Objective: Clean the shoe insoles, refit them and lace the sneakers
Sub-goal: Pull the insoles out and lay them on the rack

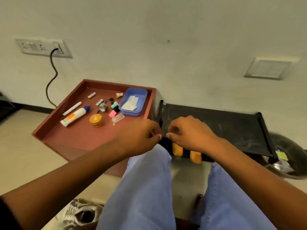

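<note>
Left hand [141, 136] and right hand [189, 133] meet fingertip to fingertip — fingers curled, perhaps pinching something unseen — above the knees.

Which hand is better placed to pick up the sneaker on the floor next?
Probably the left hand: the sneaker lies on the floor at the person's left, under that forearm. The right hand would have to cross both legs.

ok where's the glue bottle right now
The glue bottle lies on its side on the left of the red tray, between the white marker and the orange jar.
</note>
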